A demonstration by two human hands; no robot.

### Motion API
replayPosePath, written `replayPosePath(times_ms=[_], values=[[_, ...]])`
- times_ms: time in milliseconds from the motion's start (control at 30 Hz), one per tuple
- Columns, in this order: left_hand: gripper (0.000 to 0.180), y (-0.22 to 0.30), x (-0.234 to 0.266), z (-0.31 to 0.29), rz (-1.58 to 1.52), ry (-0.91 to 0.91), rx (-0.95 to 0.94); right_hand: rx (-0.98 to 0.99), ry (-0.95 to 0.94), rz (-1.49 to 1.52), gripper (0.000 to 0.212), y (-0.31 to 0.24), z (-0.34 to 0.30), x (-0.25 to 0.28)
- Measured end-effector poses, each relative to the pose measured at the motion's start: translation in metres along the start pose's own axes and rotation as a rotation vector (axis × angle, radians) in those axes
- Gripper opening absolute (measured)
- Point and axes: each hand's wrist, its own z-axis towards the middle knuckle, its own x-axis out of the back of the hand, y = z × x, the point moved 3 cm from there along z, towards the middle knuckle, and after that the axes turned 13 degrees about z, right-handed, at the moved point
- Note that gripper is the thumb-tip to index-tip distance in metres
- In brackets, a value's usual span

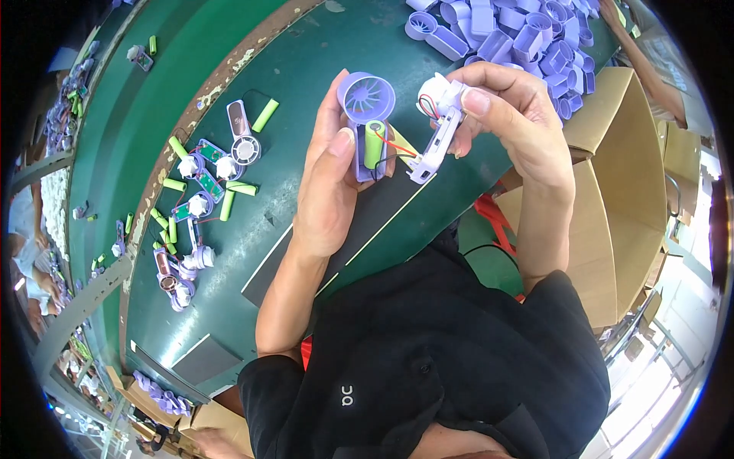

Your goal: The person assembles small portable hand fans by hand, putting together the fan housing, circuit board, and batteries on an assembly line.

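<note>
My left hand (325,195) is closed around a purple handheld-fan housing (356,104), whose round grille end points up and away from me. A green cylindrical battery (374,145) sits at the open handle part of that housing. My right hand (527,126) pinches a light purple fan frame (436,153) by its upper end, beside a white motor head (436,93). Red and black wires (397,145) run from the battery to the frame. The two parts are held apart, close together above the table. Fingers of my right hand partly hide the motor head.
A heap of purple housings (527,38) lies at the far right. To the left are several fan assemblies (208,182) with green batteries. A dark strip (283,260) lies under my left forearm. Cardboard boxes (631,191) stand at right; another person's arm (650,84) shows beyond. A green conveyor (183,69) runs at left.
</note>
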Motion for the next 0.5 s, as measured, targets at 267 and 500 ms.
replayPosePath(times_ms=[267, 500], values=[[0.078, -0.0035, -0.0038, 0.0043, 0.088, 0.110, -0.088, -0.074, -0.055, 0.097, 0.039, 0.0016, 0.0002, 0.0000], [0.077, 0.0053, -0.0060, 0.0004, 0.101, 0.026, -0.058, -0.057, 0.036, 0.020, 0.036, 0.0046, 0.0023, 0.0043]])
